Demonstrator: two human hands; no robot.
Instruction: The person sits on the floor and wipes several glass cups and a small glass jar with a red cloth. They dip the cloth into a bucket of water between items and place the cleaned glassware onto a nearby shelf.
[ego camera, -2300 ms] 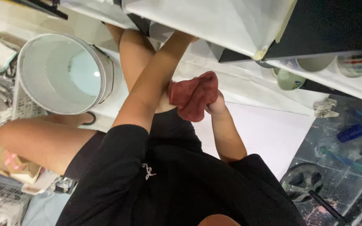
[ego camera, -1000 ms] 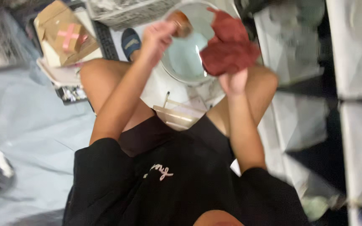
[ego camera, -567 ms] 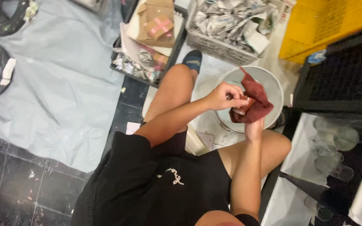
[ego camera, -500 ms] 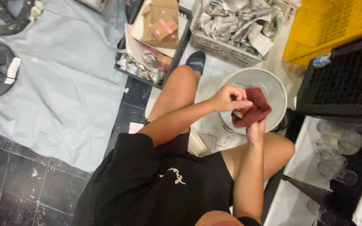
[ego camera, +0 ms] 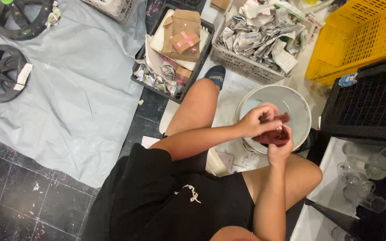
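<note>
Rubbing with both hands above the white bucket (ego camera: 296,103), I am clasping the dark red cloth (ego camera: 274,136): left hand (ego camera: 252,121) and right hand (ego camera: 279,149) are gripping it (whatever it wraps is hidden); wiping looks midway, I judge.

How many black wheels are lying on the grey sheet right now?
2. One black wheel lies at the top left corner, cut off by the frame edge; the other wheel lies just below it at the left edge. Others may lie out of view.
</note>
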